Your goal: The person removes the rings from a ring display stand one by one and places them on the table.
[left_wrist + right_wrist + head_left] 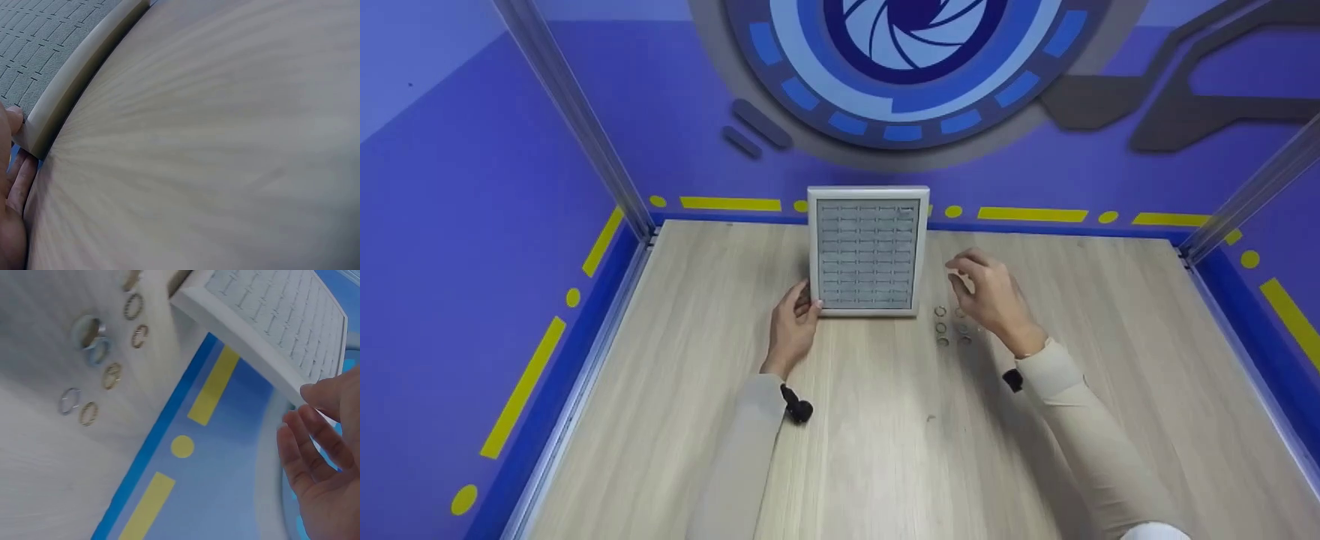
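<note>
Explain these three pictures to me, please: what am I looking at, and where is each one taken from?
No machine here: a person works with two bare hands at a wooden table inside a blue booth. The big picture comes from a camera on the person's head, looking down. The other two come from cameras strapped to the wrists, so they look tilted and very close.

In the middle stands a tray, a white frame round grey slotted foam, the sort that displays rings. The left hand grips its near left corner; the left wrist view shows fingertips against that frame. The right hand hovers to the right of the tray with loosely bent fingers; whether it pinches anything is too small to tell. Beside it, on the table, lie small rings in two short rows; the right wrist view shows them, some gold, some silver.
</note>
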`<state>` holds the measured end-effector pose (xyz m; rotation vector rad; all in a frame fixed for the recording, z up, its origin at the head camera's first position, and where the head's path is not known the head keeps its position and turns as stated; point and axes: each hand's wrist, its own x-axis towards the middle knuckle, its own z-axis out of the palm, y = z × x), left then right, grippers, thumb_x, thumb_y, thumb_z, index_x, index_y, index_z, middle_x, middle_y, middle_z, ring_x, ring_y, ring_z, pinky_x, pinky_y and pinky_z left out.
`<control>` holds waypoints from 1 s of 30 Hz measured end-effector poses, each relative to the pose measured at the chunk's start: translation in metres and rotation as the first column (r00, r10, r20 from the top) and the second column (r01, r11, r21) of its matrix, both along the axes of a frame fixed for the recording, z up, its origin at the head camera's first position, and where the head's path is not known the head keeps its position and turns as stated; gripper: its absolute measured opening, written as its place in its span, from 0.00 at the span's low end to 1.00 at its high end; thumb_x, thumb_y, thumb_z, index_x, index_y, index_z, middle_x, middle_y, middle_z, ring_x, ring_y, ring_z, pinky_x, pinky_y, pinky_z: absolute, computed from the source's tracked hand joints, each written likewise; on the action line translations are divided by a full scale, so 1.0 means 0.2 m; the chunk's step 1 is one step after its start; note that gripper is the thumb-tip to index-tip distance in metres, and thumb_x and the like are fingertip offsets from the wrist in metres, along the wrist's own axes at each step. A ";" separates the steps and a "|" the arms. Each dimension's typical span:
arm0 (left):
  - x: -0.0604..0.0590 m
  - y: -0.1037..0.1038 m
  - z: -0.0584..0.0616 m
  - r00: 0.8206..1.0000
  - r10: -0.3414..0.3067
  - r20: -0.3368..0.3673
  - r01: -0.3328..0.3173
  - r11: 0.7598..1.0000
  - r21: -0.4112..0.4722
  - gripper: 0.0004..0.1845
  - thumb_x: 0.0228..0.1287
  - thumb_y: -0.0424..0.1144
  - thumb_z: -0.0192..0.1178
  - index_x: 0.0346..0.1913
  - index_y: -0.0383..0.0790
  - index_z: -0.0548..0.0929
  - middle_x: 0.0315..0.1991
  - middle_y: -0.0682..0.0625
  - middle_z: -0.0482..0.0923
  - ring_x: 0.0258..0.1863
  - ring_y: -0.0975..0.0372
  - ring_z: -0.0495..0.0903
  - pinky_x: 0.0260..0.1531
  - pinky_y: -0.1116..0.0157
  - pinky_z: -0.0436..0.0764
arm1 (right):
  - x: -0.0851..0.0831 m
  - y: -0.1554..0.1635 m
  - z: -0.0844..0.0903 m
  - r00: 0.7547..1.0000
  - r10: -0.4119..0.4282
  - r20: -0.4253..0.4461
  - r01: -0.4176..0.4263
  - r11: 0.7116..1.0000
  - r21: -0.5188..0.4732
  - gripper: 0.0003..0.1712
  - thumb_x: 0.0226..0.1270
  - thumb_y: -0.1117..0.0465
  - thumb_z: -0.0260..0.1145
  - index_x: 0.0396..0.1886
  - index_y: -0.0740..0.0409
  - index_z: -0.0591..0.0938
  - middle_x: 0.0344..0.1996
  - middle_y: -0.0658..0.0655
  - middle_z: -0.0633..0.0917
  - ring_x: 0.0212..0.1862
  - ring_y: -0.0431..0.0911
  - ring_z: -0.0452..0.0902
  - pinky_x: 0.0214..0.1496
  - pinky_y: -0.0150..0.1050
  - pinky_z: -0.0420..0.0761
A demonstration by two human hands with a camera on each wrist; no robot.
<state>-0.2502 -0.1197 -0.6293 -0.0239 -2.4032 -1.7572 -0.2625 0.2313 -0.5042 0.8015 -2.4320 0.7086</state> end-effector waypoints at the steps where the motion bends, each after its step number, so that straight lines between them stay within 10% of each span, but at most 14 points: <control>1: 0.00 0.00 0.00 1.000 0.002 0.002 -0.002 1.000 0.001 0.29 0.80 0.38 0.63 0.79 0.40 0.71 0.68 0.44 0.79 0.66 0.55 0.80 0.69 0.62 0.82 | -0.01 -0.01 0.01 1.000 0.002 -0.005 -0.002 1.000 -0.004 0.07 0.69 0.74 0.72 0.45 0.67 0.89 0.44 0.64 0.88 0.39 0.56 0.88 0.40 0.47 0.93; 30: 0.00 -0.01 0.00 1.000 -0.013 0.003 0.013 1.000 0.004 0.29 0.80 0.39 0.62 0.79 0.41 0.70 0.69 0.44 0.79 0.67 0.54 0.81 0.69 0.62 0.83 | -0.27 -0.31 0.19 0.988 0.004 -0.152 -0.016 0.996 -0.082 0.06 0.68 0.75 0.71 0.43 0.69 0.89 0.43 0.65 0.86 0.38 0.56 0.84 0.38 0.48 0.88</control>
